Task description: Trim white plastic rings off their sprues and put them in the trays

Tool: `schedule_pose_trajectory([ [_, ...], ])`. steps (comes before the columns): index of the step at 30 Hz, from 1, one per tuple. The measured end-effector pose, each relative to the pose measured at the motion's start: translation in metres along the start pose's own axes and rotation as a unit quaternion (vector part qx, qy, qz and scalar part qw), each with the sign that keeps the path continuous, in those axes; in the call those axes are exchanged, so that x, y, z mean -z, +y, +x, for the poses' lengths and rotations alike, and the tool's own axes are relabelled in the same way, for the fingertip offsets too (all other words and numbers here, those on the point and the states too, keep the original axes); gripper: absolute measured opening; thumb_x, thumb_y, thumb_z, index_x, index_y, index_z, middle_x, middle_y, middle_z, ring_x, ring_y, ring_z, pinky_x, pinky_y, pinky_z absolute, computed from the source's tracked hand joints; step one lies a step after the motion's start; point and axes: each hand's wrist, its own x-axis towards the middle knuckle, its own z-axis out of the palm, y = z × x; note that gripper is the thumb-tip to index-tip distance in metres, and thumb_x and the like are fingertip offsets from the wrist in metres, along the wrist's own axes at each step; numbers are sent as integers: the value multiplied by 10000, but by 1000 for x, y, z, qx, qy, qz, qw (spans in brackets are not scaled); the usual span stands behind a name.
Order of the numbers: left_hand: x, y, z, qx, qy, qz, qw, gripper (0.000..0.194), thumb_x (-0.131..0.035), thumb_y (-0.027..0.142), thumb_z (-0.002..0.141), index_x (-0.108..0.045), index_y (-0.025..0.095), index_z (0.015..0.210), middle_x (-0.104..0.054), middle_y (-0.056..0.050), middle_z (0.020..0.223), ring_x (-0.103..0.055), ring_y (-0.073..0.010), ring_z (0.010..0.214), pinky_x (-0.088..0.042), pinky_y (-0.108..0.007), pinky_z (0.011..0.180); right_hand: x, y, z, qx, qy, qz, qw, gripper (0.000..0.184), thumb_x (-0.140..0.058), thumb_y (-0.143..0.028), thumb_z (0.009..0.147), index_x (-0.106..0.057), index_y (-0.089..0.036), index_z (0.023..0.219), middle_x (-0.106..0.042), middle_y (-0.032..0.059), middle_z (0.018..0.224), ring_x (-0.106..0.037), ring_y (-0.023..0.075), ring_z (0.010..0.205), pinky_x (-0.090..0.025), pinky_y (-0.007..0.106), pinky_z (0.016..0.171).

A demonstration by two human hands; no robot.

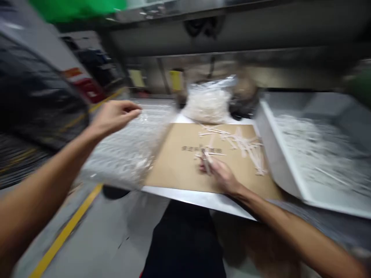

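1. Right hand (223, 173): held low over the brown cardboard sheet (171, 166). The fingers are closed around a slim grey tool (206, 162), its long axis pointing mostly away from the body. The tool's type and the state of its tip cannot be told through the blur.
2. Main relation: a single thin white piece (217, 154) is seen close by the tool, with its long axis lying across the sheet, roughly crosswise to the tool. Whether the two are touching cannot be determined.
3. Loose white pieces (246, 144): found scattered on the sheet, beyond the right hand and to its right. Their axes are mixed; several at the right end are slanted away from the body. The right hand is the nearer one.
4. Left hand (113, 116): raised above the film-covered plastic tray (124, 150), well apart from the pieces. Thumb and forefinger are brought near each other; whether anything is pinched cannot be told.
5. Surroundings: the pieces are bounded on the right by the wall of a grey bin (290, 166), in which small translucent parts (315, 150) are heaped. A transparent bag (207, 102) of whitish contents is placed beyond the sheet.
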Motion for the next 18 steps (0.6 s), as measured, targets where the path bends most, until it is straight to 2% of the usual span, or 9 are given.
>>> schedule_pose_trajectory([
  [2, -9, 35, 13, -25, 9, 16, 1000, 516, -665, 683, 857, -806, 213, 1016, -719, 60, 722, -536, -54, 664, -430, -274, 791, 3, -4, 3, 24, 9, -71, 997, 529, -484, -585, 1042, -669, -162, 1303, -718, 131, 1189, -696, 261, 1072, -551, 448, 985],
  [4, -26, 77, 23, -70, -13, 5, 997, 490, -661, 675, 861, -805, 237, 1028, -725, 73, 749, -553, -43, 670, -419, -263, 775, 9, -8, 7, 52, 5, -148, 988, 447, -601, -499, 1007, -650, -188, 1324, -676, 123, 1300, -622, 274, 1211, -468, 468, 1095],
  [6, -49, 125, 27, -157, -36, -45, 986, 456, -669, 643, 871, -809, 234, 1015, -758, 57, 837, -596, -59, 702, -427, -249, 746, 13, -11, 8, 72, -9, -210, 975, 425, -640, -423, 990, -623, -184, 1341, -645, 132, 1339, -585, 282, 1246, -433, 476, 1124],
  [9, -95, 203, 22, -300, -89, -132, 940, 339, -702, 513, 884, -812, 208, 982, -780, -7, 889, -654, -114, 739, -455, -253, 686, 13, -13, 6, 95, -36, -272, 957, 477, -660, -393, 982, -565, -142, 1377, -620, 167, 1344, -565, 303, 1262, -418, 491, 1133],
  [12, -142, 279, 13, -393, -140, -168, 893, 208, -690, 348, 888, -803, 191, 966, -769, -52, 868, -672, -167, 746, -468, -293, 672, 13, -14, 5, 110, -60, -305, 944, 502, -672, -429, 981, -541, -151, 1378, -620, 164, 1354, -554, 322, 1284, -423, 498, 1122],
  [15, -180, 350, 0, -438, -183, -154, 867, 192, -641, 253, 900, -799, 182, 984, -767, -84, 936, -693, -205, 816, -498, -328, 729, 15, -19, 4, 116, -71, -319, 938, 483, -672, -474, 983, -561, -186, 1354, -627, 134, 1384, -562, 322, 1297, -456, 459, 1085],
  [18, -209, 405, -12, -463, -282, -42, 839, 239, -685, 237, 860, -795, 204, 1069, -766, -109, 1039, -711, -253, 927, -525, -366, 817, 18, -25, 2, 95, -65, -324, 939, 458, -688, -525, 965, -636, -186, 1270, -679, 111, 1342, -593, 331, 1273, -494, 423, 1032],
])
